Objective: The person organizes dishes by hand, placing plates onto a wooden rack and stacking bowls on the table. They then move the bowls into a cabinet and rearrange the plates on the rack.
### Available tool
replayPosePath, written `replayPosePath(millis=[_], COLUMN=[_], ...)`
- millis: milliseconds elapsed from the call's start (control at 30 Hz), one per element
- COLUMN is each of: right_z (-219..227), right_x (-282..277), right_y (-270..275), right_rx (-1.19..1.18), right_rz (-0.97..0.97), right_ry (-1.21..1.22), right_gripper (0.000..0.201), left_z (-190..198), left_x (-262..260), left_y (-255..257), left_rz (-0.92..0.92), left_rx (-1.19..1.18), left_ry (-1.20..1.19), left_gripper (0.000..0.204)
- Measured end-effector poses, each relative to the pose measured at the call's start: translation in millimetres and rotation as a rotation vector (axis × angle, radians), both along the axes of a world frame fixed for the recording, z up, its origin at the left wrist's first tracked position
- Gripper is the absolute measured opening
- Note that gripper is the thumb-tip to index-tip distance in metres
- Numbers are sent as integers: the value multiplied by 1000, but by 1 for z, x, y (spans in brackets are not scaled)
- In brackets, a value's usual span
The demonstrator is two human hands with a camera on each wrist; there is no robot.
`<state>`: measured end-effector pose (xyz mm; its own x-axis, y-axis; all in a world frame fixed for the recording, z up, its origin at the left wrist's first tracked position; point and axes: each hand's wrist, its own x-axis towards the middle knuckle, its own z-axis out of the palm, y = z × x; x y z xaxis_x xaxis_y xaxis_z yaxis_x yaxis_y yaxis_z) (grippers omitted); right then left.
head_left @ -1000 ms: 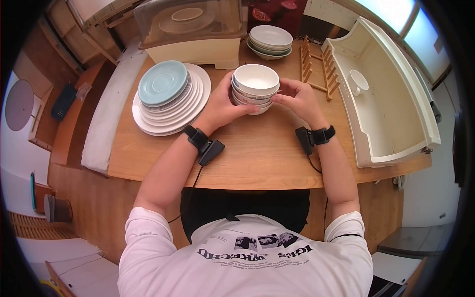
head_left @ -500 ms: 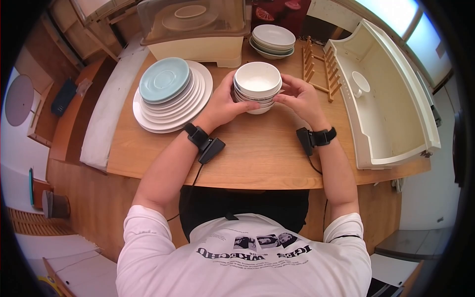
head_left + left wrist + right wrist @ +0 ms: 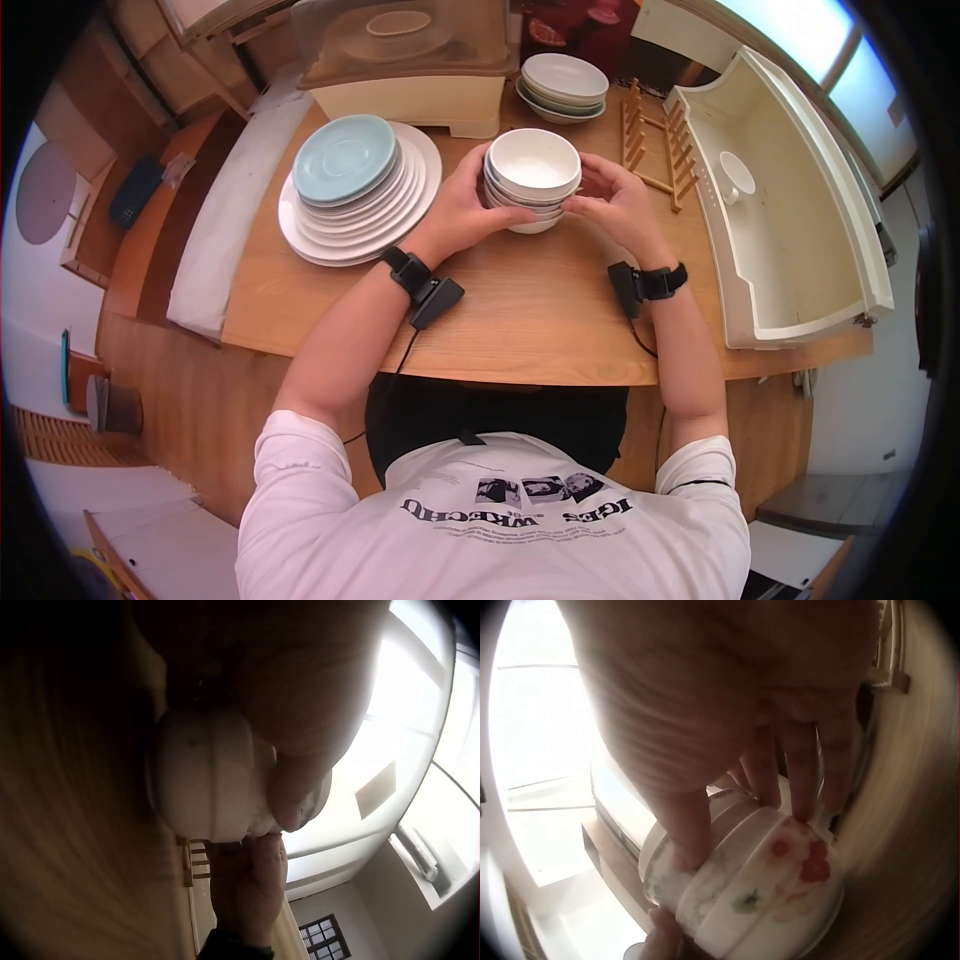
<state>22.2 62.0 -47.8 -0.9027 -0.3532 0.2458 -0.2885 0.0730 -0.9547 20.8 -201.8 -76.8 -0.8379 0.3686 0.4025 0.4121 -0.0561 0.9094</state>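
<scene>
Between the two hands a stack of several small bowls [image 3: 535,163] stands upright over the wooden table, with a plain white bowl on top. Its lower bowls carry a floral pattern [image 3: 814,862], which shows red flowers in the right wrist view. The left hand [image 3: 468,213] holds the stack's left side, thumb across the front and fingers hidden behind. On the other side the right hand [image 3: 622,208] grips the stack with its thumb near the front and fingers round the far side. In the left wrist view a white bowl [image 3: 191,776] is nearest the tabletop.
Plates [image 3: 345,160] are piled at the left, a pale blue one on top. Behind stand a lidded box [image 3: 410,105] and a stack of wide bowls [image 3: 565,78]. A wooden rack [image 3: 660,150] and a cream bin [image 3: 790,270] holding a white cup [image 3: 738,175] are at the right.
The whole head view has shifted slightly, so things appear a little farther right. Both hands stay around the bowl stack.
</scene>
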Motion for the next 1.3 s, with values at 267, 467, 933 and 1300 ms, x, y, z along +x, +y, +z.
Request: replayPosePath(millis=[267, 467, 933, 1300], right_z=[0, -9, -1, -7], right_x=[-1, -10, -4, -8], right_y=[1, 8, 8, 9], right_rx=[97, 40, 85, 46], right_rz=[17, 30, -7, 18], right_ry=[79, 24, 67, 52], right_gripper=[76, 82, 85, 86], left_z=[2, 7, 13, 9], left_x=[2, 6, 9, 8], left_y=[3, 4, 5, 6], left_rz=[15, 59, 81, 82], left_rx=[-19, -80, -118, -103], left_ry=[14, 43, 5, 101], left_gripper=[109, 109, 106, 108])
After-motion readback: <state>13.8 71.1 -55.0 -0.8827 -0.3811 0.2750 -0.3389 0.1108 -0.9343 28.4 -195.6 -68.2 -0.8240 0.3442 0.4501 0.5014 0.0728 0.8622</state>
